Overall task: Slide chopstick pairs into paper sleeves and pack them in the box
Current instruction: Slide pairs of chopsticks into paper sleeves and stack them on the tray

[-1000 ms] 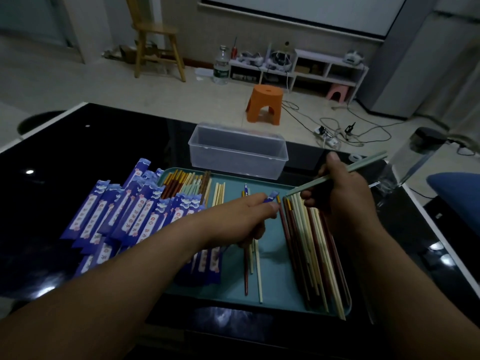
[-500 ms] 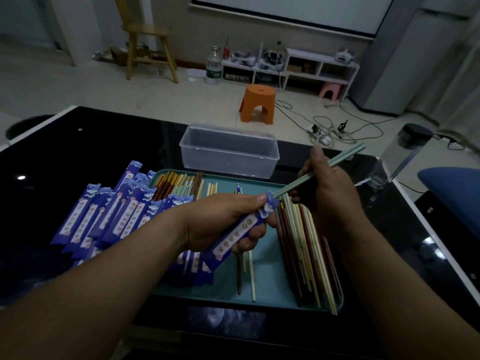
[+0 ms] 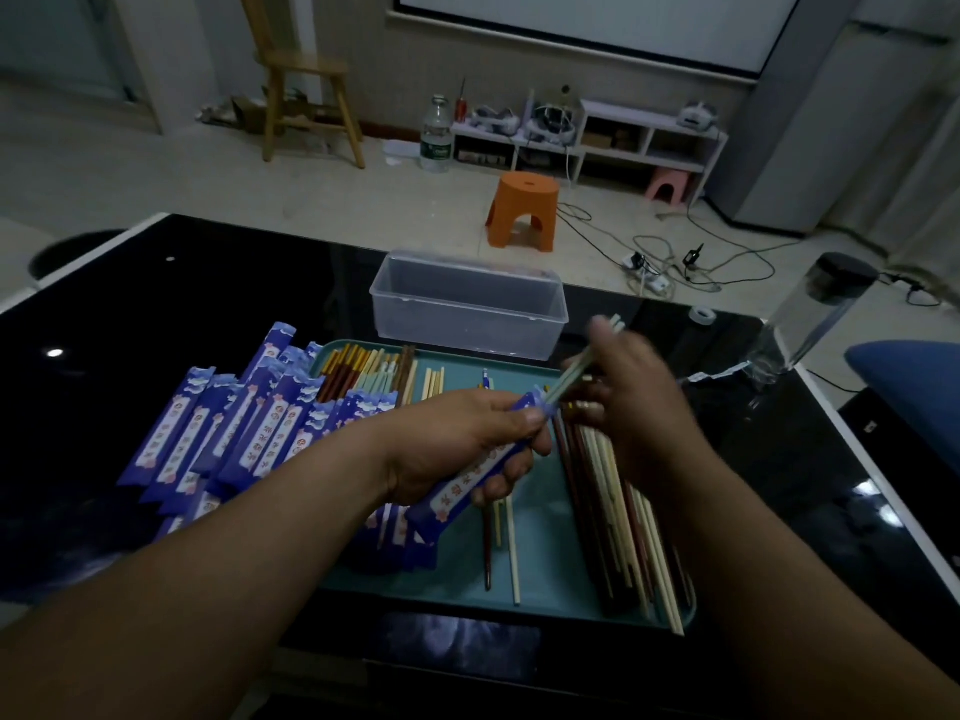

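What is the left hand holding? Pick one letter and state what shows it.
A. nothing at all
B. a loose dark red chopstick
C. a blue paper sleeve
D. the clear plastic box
C: the left hand has its fingers curled round a blue paper sleeve, while the right hand holds pale green chopsticks with their tips at the sleeve's open end.

Home lounge — stool (image 3: 523, 210), projector screen (image 3: 597, 18)
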The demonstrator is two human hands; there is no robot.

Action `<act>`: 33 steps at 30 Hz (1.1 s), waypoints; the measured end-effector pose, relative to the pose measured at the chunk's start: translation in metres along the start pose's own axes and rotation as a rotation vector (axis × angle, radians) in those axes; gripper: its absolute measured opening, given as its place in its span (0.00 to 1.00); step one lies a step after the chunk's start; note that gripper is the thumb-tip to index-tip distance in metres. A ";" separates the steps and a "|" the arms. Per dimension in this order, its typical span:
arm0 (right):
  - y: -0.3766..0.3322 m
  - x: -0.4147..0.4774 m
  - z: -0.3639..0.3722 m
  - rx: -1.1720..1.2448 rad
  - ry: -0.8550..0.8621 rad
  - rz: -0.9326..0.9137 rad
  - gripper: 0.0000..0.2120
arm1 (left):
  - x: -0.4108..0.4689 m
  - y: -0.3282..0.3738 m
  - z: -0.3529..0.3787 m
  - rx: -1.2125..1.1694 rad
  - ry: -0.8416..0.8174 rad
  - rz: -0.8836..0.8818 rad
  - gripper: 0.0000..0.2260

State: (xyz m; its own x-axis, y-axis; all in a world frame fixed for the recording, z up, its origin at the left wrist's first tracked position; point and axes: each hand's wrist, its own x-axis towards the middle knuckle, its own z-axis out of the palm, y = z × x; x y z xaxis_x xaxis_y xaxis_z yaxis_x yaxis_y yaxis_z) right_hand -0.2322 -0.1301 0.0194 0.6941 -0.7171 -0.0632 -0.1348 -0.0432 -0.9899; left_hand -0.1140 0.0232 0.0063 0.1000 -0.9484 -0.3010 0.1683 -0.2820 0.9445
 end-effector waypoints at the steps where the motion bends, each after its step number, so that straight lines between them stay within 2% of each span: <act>1: -0.003 0.004 -0.008 0.011 0.080 -0.046 0.18 | -0.001 -0.001 -0.001 0.024 -0.003 -0.015 0.12; 4: -0.005 0.007 -0.023 -0.062 0.099 -0.155 0.14 | -0.002 -0.002 -0.002 0.066 -0.013 -0.042 0.13; 10: 0.009 -0.006 0.003 -0.212 -0.124 -0.156 0.13 | 0.003 -0.002 0.000 -0.029 0.103 -0.021 0.14; 17: 0.016 -0.002 0.008 -0.204 -0.284 -0.119 0.14 | 0.001 -0.005 -0.002 -0.055 0.163 -0.005 0.12; 24: 0.021 0.000 0.030 -0.170 -0.212 -0.118 0.12 | -0.007 -0.009 -0.004 -0.053 0.255 0.033 0.10; 26: 0.019 0.000 0.038 -0.190 -0.188 -0.121 0.11 | -0.011 -0.009 -0.008 0.016 0.336 0.045 0.10; 29: 0.015 0.000 0.051 -0.175 -0.189 -0.103 0.12 | -0.019 -0.012 -0.023 0.383 0.538 0.055 0.10; 33: 0.013 0.001 0.057 -0.154 -0.156 -0.067 0.11 | -0.036 -0.016 -0.061 0.448 0.810 0.069 0.08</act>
State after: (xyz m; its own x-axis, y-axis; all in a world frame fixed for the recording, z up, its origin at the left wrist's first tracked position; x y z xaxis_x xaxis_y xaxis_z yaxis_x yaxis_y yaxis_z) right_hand -0.1931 -0.0914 -0.0012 0.8046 -0.5931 -0.0288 -0.1828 -0.2012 -0.9623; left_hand -0.0606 0.0705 -0.0057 0.7789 -0.6217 -0.0824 -0.2411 -0.4181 0.8758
